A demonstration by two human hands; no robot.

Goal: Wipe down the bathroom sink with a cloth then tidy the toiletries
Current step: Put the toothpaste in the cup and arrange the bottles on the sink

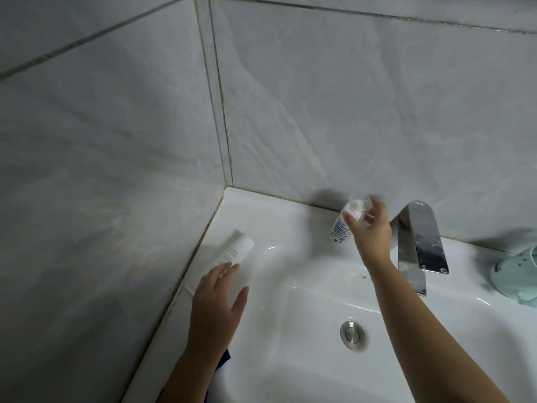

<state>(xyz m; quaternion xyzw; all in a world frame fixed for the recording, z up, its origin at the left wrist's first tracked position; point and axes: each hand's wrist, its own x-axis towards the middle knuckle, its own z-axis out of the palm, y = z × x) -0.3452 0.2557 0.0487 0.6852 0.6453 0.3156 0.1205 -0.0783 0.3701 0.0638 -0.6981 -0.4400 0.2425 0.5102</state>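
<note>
Right hand (370,228) pinches the bottle (338,229) mid-frame by the faucet (418,237); left hand (216,298), fingers spread, touches the tube (235,251) lower left.

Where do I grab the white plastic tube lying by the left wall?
Grip the white plastic tube across its round mid-body, coming from above on the basin side. It lies flat on the sink ledge close to the tiled wall, so that side looks blocked. The left hand is open over its near end.
</note>
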